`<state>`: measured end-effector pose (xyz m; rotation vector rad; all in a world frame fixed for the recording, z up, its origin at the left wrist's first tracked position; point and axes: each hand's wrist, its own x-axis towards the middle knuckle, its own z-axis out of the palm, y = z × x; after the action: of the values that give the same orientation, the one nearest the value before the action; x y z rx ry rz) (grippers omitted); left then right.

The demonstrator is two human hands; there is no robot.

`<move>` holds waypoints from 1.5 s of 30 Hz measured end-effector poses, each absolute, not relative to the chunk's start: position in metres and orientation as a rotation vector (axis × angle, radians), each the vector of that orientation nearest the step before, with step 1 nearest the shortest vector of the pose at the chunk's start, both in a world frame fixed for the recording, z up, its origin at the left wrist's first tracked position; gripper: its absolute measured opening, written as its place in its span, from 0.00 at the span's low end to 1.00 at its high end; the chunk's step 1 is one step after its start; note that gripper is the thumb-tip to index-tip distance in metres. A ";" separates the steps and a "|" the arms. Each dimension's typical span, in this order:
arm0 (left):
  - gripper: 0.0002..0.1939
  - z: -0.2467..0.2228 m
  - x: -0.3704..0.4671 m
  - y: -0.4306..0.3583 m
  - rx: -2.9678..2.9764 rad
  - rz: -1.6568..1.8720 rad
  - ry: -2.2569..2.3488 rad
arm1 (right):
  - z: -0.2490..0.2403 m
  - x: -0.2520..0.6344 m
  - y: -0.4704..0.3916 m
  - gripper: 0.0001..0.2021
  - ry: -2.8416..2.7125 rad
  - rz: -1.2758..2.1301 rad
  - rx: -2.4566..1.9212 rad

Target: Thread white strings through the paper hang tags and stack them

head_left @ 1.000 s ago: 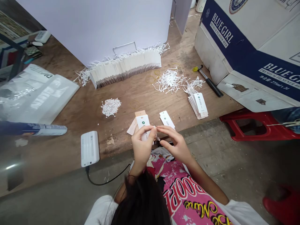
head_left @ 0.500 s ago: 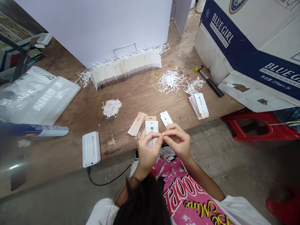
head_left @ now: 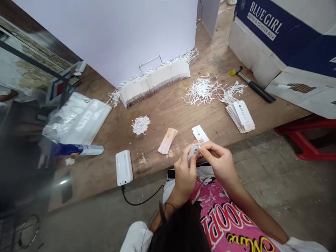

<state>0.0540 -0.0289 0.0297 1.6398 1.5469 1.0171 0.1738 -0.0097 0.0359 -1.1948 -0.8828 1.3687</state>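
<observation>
Your left hand (head_left: 185,173) grasps a white tag (head_left: 193,153), tilted, at the near edge of the wooden table (head_left: 168,113), while your right hand (head_left: 223,161) pinches what looks like a white bit (head_left: 200,147) (too small to name) beside the tag's upper end. Step in hand, by my reading: fine fingertip work at that end, loose cords (head_left: 202,90) heaped farther back; the next move calls for a steady left grip and a light, exact right pinch.
</observation>
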 end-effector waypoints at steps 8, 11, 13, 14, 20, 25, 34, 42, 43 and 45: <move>0.07 0.022 0.048 -0.031 1.734 1.046 1.418 | 0.032 0.174 -0.011 0.13 -0.672 1.578 -1.205; 0.09 0.020 0.046 -0.030 1.785 1.058 1.374 | 0.031 0.178 -0.012 0.13 -0.633 1.658 -1.141; 0.10 0.018 0.046 -0.031 1.803 1.051 1.370 | 0.033 0.181 -0.013 0.13 -0.616 1.692 -1.131; 0.10 0.018 0.046 -0.031 1.814 1.049 1.374 | 0.034 0.181 -0.014 0.13 -0.603 1.705 -1.131; 0.15 0.018 0.050 -0.030 1.931 1.061 1.403 | 0.033 0.171 -0.020 0.12 -0.505 1.580 -1.147; 0.12 0.019 0.055 -0.030 1.896 1.088 1.405 | 0.027 0.161 -0.023 0.10 -0.518 1.352 -1.223; 0.11 0.012 0.061 -0.030 1.839 1.213 1.403 | 0.040 0.168 -0.022 0.10 -0.492 1.531 -1.094; 0.12 0.010 0.063 -0.032 1.847 1.245 1.302 | 0.026 0.161 -0.022 0.12 -0.490 1.271 -1.158; 0.11 0.009 0.063 -0.033 1.826 1.229 1.285 | 0.024 0.160 -0.022 0.12 -0.502 1.173 -1.172; 0.10 0.007 0.061 -0.035 1.779 1.191 1.243 | 0.022 0.159 -0.023 0.10 -0.603 1.005 -1.185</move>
<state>0.0611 -0.0352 0.0074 1.7794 1.2429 1.1910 0.1588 -0.0226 0.0217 -1.1849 -0.6030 1.0054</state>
